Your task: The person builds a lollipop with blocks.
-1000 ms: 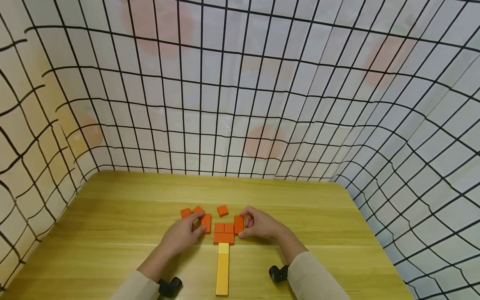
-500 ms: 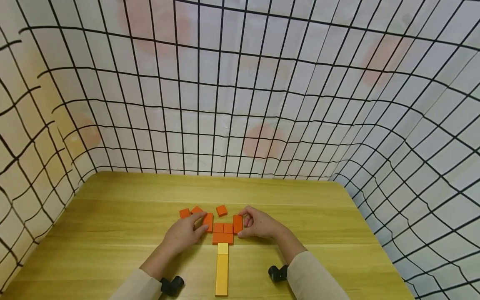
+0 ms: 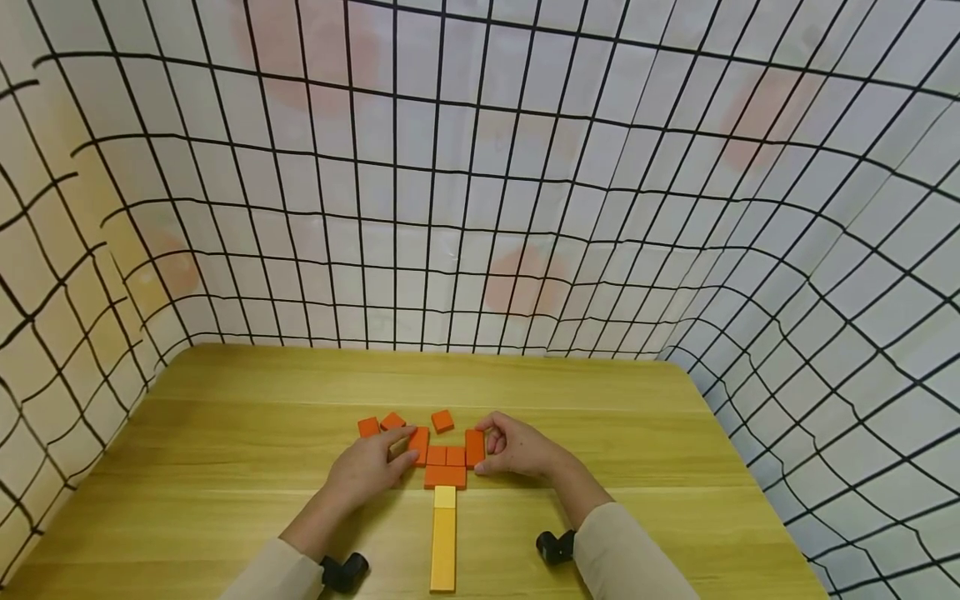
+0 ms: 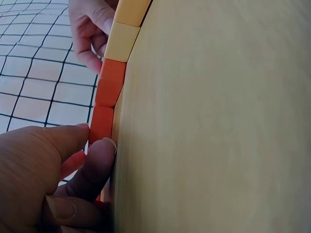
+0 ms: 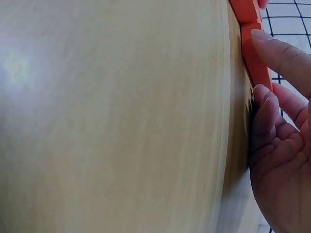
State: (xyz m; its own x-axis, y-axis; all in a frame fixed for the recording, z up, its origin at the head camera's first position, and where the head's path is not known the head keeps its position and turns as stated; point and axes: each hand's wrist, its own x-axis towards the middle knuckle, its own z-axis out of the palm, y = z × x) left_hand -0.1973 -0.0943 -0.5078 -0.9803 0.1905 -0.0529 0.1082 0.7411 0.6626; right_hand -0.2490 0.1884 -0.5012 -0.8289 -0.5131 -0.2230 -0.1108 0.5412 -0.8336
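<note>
My left hand (image 3: 367,467) pinches an orange rectangular block (image 3: 420,447) between thumb and index finger, near its two ends. That block stands at the left side of two small orange squares (image 3: 446,456). On the other side of the squares, my right hand (image 3: 521,447) holds a second orange rectangular block (image 3: 475,448) by thumb and fingertips. Below the squares lies a crosswise orange block (image 3: 445,477), then a small yellow square (image 3: 445,497) and a long yellow block (image 3: 443,550) in line. The left wrist view shows the left fingers on an orange block (image 4: 101,124).
One loose orange square (image 3: 442,421) lies beyond the arrangement. Two more orange pieces, one of them (image 3: 368,427) at the far left, lie behind the left hand. Black netting (image 3: 465,225) over pale sheeting surrounds the wooden table (image 3: 247,383).
My left hand has slid its orange block to the right, up to the small orange squares. The right hand has stayed at its block. The head view has shifted slightly.
</note>
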